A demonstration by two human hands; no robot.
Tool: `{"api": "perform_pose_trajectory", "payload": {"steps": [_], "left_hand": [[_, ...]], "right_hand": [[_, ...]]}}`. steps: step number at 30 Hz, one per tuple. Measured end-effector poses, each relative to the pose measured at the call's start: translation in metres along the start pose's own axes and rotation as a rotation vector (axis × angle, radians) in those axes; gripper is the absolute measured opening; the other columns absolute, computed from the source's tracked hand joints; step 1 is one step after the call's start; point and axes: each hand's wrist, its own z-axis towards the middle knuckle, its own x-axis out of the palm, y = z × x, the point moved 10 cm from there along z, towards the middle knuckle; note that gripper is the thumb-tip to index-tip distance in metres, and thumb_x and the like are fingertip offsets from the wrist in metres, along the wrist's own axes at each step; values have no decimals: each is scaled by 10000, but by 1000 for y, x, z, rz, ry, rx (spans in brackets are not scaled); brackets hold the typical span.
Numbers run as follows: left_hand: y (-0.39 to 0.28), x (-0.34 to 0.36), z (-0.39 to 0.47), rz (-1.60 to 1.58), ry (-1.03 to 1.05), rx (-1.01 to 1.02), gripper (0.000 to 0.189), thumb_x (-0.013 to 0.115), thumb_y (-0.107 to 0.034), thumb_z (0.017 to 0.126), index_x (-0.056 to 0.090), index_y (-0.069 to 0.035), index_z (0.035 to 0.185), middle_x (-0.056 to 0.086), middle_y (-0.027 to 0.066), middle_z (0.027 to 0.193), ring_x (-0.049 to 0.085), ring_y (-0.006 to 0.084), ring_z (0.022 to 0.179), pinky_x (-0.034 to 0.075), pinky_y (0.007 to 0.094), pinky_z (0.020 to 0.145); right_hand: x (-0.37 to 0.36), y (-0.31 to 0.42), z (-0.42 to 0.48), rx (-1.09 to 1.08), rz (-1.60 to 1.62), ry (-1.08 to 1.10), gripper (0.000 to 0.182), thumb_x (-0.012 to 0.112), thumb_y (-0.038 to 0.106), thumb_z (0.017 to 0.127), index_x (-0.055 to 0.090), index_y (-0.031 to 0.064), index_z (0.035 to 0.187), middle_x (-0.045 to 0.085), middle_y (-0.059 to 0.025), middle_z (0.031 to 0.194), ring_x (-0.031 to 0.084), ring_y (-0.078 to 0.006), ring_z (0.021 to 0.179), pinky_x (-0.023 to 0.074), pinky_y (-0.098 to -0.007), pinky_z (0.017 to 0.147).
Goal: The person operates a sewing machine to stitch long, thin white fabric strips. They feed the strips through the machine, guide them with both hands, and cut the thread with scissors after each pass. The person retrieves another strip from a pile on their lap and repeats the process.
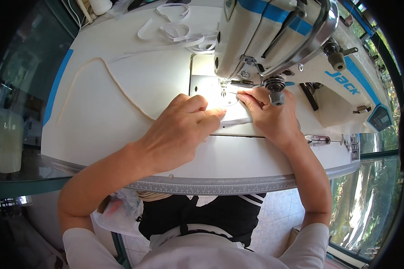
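My left hand (185, 129) rests on the sewing machine bed with fingers bent, its fingertips in the lamp's glare left of the presser foot (224, 89). A beige cord (121, 88) runs across the table and passes under this hand; whether the fingers grip anything is hidden. Just right of the foot, my right hand (272, 112) pinches a thin strip (234, 93) between thumb and forefinger, its material washed out by the light. Between my hands, a pale folded strip (237, 121) lies along the bed and runs beneath the right palm. The needle plate (202, 84) is brightly lit.
A Jack sewing machine (272, 40) stands over the work, its arm reaching right. Loose white tape (188, 40) lies coiled at the back. A ruler strip (215, 185) follows the table's front edge. A bobbin winder (320, 140) sits at right; a translucent container (6, 141) stands far left.
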Motion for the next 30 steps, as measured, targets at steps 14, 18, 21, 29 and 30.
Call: {"api": "perform_pose_trajectory", "payload": {"steps": [14, 18, 21, 29, 30], "left_hand": [[39, -13, 19, -27, -163, -170, 90, 735, -8, 823, 722, -4, 912, 692, 83, 886, 581, 228, 852, 469, 344, 758], [74, 15, 26, -463, -45, -610, 136, 801, -62, 814, 699, 6, 873, 637, 82, 778, 586, 144, 692, 474, 313, 657], [70, 7, 31, -296, -79, -602, 180, 801, -49, 796, 708, 9, 939, 649, 95, 822, 624, 186, 762, 489, 318, 691], [-7, -34, -38, 140, 3, -90, 343, 671, -187, 947, 654, 67, 1177, 633, 178, 1235, 576, 355, 1190, 446, 442, 1045], [-18, -25, -46, 140, 51, -55, 404, 645, -216, 972, 631, 76, 1250, 609, 194, 1322, 552, 370, 1267, 422, 457, 1105]], "right_hand": [[-36, -2, 7, -65, -514, -148, 114, 775, 173, 806, 739, 66, 823, 669, -101, 780, 656, -318, 720, 523, -433, 625], [-52, -9, -1, 81, -265, -7, 108, 770, 122, 807, 766, 117, 915, 664, -71, 823, 652, -295, 731, 508, -429, 628], [-39, 22, -11, -50, 60, 86, 143, 786, 92, 816, 764, 117, 955, 646, -76, 801, 643, -287, 722, 493, -418, 615], [-20, 57, -11, -262, 191, 42, 144, 758, 16, 821, 731, 75, 949, 691, -93, 839, 669, -285, 722, 517, -393, 610], [-16, 61, -10, -282, 202, 47, 112, 758, 64, 840, 727, 83, 945, 693, -106, 831, 673, -302, 730, 523, -417, 614]]}}
